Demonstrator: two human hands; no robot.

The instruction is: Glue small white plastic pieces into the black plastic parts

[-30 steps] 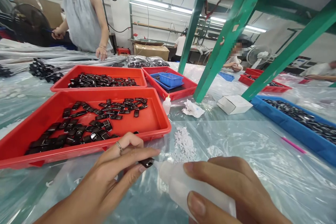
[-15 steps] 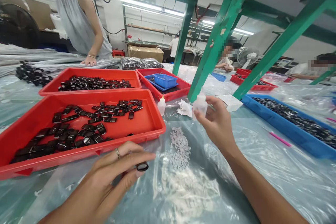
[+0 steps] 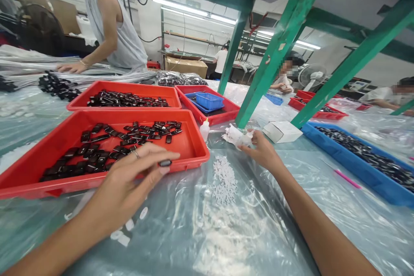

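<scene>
My left hand [image 3: 136, 177] pinches a small black oval part [image 3: 165, 163] between thumb and fingers, over the near edge of a red tray [image 3: 190, 138]. Loose black parts [image 3: 97, 155] lie in that tray. My right hand [image 3: 263, 151] is closed on a small translucent bottle [image 3: 247, 138], mostly hidden by the fingers and low beside a crumpled white tissue [image 3: 231, 134]. Another small bottle [image 3: 205, 130] with a yellowish tip stands by the tray's right corner. Between my hands, a pile of tiny clear-white pieces [image 3: 224, 181] lies on the plastic-covered table.
Green frame posts [image 3: 268, 51] rise beyond my right hand, near a white box [image 3: 282, 132]. A long blue tray [image 3: 349, 159] of black parts and a pink stick [image 3: 347, 179] lie right. More red trays [image 3: 129, 90] stand behind. A person [image 3: 113, 30] works at the far left.
My right hand has lowered the bottle to beside the tissue. My left hand has moved up and slightly left with the black part, uncovering white pieces on the table. The view has shifted a little.
</scene>
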